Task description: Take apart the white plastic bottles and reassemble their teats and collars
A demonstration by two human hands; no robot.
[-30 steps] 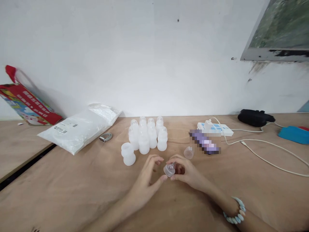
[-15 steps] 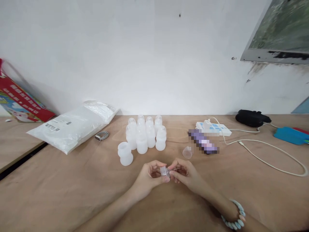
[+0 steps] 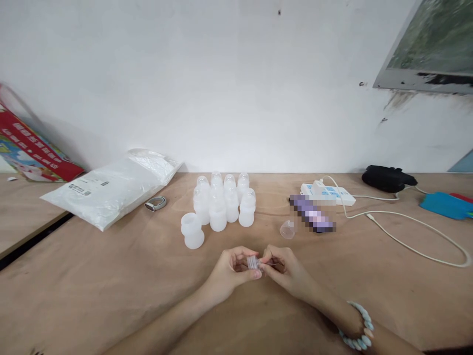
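Note:
Between thumb and fingers, my left hand (image 3: pixel 233 268) grips a clear ribbed plastic collar (image 3: pixel 253 262). My right hand (image 3: pixel 281 266) pinches a small clear piece at the collar's right side, perhaps a bottle teat; the fingers cover most of it. Beyond my hands, a white baby bottle body (image 3: pixel 192 230) without a cap stands tilted-looking at the front left of the group. Several white baby bottles (image 3: pixel 218 217) with clear domed caps stand close together behind it. A loose clear domed cap (image 3: pixel 287 230) rests on the table ahead of my right hand.
On the wooden table (image 3: pixel 148 276), a white plastic bag (image 3: pixel 111 190) and a grey-banded watch (image 3: pixel 155 203) lie left. A purple phone (image 3: pixel 311 213), power strip (image 3: pixel 328 195), white cable (image 3: pixel 417 224), black case (image 3: pixel 388 178) and blue item (image 3: pixel 445 205) are right. A red bag (image 3: pixel 33 148) leans far left.
The view has tilted slightly, so the bottles and table items sit a little higher. My right fingers have shifted slightly at the collar; both hands keep their grip.

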